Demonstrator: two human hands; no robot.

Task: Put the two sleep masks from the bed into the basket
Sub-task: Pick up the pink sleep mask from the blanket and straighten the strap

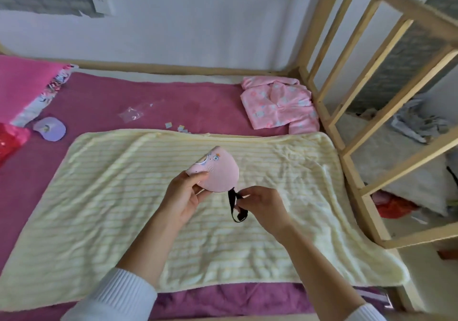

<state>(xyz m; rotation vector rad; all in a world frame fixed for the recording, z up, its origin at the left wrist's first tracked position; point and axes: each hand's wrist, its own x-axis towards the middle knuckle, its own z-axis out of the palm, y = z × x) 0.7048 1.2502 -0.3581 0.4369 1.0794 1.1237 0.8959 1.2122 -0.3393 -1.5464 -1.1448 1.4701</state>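
Note:
A pink sleep mask (217,170), folded in half with a cartoon print, is held above the pale yellow striped blanket (124,209). My left hand (184,196) grips its lower left edge. My right hand (262,208) pinches the mask's black elastic strap (235,209), which loops down below the mask. A purple sleep mask (50,128) lies folded on the magenta sheet at the far left, well away from both hands. No basket is in view.
Folded pink pyjamas (280,105) lie at the back right. A wooden bed rail (371,97) stands along the right. A clear plastic wrapper (135,113) and small paper scraps (176,126) lie mid-back. A pink pillow (22,85) and red bag (11,137) sit left.

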